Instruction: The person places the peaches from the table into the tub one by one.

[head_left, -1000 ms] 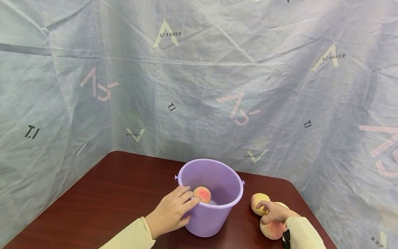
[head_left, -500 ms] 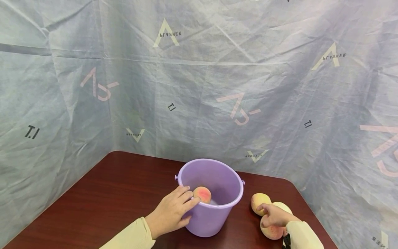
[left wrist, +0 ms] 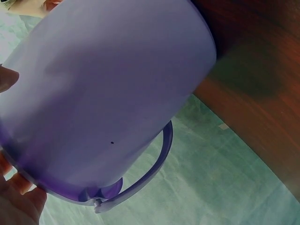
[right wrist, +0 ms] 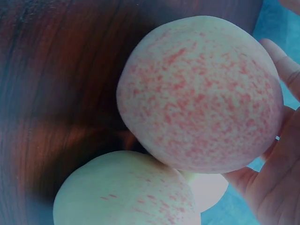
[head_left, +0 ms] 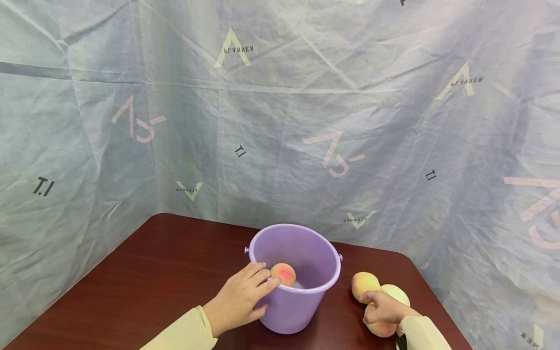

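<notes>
A purple bucket (head_left: 290, 311) stands on the table, with a pink-and-yellow peach (head_left: 283, 274) inside it. My left hand (head_left: 240, 297) grips the bucket's near-left rim, fingers over the edge and thumb against the outer wall. To the right, my right hand (head_left: 386, 307) holds the top of a red-speckled peach (right wrist: 201, 98), its fingers curled around it. That peach still sits among the others in the cluster. Beside it are a yellow peach (head_left: 365, 285) and a pale peach (head_left: 396, 293). Another peach (right wrist: 126, 192) shows below the held one in the right wrist view, mostly covered by the hand in the head view.
The dark red-brown table (head_left: 175, 272) has rounded far corners. Grey printed cloth (head_left: 280, 121) hangs around its back and sides. The bucket's handle (left wrist: 159, 161) hangs down on its outer side in the left wrist view.
My right hand has lowered slightly onto the near peach and its fingers have curled in around it. My left hand and the bucket have stayed in place.
</notes>
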{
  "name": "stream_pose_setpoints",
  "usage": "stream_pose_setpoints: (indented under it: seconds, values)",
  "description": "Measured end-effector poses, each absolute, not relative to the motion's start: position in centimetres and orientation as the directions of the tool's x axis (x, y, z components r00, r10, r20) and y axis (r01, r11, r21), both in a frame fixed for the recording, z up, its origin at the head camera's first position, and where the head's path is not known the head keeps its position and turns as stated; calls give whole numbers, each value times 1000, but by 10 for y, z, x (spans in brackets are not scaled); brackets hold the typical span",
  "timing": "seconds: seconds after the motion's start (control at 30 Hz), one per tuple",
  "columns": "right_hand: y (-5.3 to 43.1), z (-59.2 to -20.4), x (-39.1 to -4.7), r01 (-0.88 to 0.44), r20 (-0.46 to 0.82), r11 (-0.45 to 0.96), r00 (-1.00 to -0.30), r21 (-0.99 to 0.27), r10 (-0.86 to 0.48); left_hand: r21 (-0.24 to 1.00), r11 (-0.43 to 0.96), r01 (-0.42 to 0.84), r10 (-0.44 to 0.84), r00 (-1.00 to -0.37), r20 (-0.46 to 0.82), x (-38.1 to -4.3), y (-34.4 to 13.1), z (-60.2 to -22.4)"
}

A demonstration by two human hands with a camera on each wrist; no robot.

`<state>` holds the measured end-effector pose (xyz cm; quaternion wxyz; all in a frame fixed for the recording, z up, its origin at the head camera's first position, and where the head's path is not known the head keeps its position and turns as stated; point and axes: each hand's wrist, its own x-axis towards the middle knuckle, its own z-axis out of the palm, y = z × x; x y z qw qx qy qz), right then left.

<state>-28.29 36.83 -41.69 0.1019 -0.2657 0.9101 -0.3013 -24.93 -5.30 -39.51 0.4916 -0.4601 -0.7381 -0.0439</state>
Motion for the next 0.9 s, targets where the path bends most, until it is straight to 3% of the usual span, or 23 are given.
stream_pose_setpoints:
  seconds: [0.13, 0.6, 0.9]
  values:
    - [367, -419, -281, -435, -21, 716, -847, -546, -531, -399, 573, 715, 637, -83, 766, -249, -53, -396]
    - [363, -415, -272, -280, -204, 759, -857, -588, -474, -369, 573, 732, 623, -97, 776, -249, -53, -397]
    - [361, -418, -268, -276, -232, 752, -839, -598, -492, -355, 572, 739, 624, -113, 773, -250, -52, -397]
